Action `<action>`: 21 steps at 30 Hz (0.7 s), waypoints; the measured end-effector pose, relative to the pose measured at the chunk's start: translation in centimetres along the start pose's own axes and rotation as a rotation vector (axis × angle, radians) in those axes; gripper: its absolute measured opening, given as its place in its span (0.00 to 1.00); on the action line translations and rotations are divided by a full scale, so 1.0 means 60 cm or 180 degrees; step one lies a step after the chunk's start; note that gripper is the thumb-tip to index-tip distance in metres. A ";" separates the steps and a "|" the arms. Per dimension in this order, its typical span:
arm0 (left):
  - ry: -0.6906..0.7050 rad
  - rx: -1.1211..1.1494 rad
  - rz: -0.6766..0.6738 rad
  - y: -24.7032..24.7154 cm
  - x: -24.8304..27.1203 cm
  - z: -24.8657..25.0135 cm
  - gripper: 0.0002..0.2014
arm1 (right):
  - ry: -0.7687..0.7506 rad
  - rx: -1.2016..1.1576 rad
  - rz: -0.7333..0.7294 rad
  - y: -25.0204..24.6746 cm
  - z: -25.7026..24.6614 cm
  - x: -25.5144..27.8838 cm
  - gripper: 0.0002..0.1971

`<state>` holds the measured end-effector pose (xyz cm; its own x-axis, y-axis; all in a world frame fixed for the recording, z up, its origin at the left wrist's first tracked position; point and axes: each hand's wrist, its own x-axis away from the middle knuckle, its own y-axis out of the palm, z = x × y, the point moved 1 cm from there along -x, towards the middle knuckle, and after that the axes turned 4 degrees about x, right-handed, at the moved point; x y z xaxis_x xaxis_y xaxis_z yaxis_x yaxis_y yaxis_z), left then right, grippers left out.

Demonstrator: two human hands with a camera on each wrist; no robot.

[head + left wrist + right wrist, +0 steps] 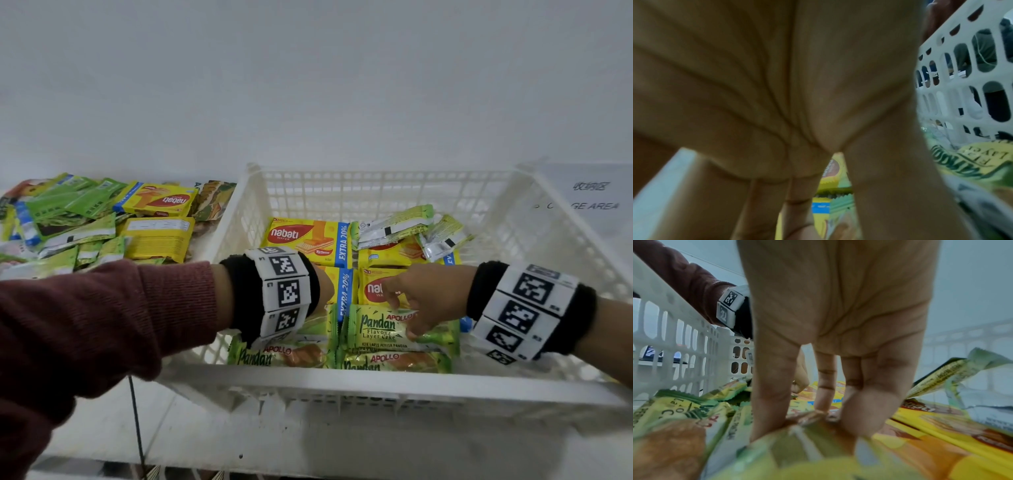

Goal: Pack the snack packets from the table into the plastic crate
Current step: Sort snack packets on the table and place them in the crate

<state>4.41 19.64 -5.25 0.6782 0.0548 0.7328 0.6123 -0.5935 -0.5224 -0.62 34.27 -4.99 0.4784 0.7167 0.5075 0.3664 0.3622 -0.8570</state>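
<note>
On the left, a heap of snack packets [96, 219] lies on the white bench [102, 425], green ones and yellow ones mixed up. A thin dark cord [136, 414] hangs down across the front of the bench. Behind everything is a plain white wall [308, 68].

The left hand [777, 97] comes from a dark red sleeve [102, 329] and reaches into the white plastic crate [376, 380]. Its fingers point down, close together, but I cannot tell if they hold a packet.

In the middle, the crate sits on the bench, with holes all over its sides. Inside it, yellow wafer packs [308, 240] lie flat at the back and green Pandan cake packets [394, 332] lie in front. A few loose green packets [411, 229] lie on top at the back right.

The right hand [428, 301] is in the crate too, fingers pointing down and pinching one green cake packet.

On the far right, a paper sign [592, 195] is on the wall.
</note>
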 end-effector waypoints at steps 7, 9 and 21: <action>0.0121 0.0031 0.0128 -0.003 0.009 -0.004 0.07 | 0.0057 0.0039 -0.0002 0.006 -0.001 -0.002 0.17; 0.0091 0.0137 0.0075 -0.004 0.010 -0.008 0.10 | 0.0063 -0.0010 -0.0089 0.006 -0.001 -0.002 0.18; -0.0016 0.1761 0.1754 -0.133 -0.003 -0.092 0.23 | 0.1107 -0.0449 0.0749 -0.112 0.133 0.045 0.12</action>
<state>-2.87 19.93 1.22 0.9445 -0.1270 0.3031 0.2992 -0.0494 -0.9529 -8.17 38.49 1.42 0.7930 0.5180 0.3206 0.3093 0.1111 -0.9445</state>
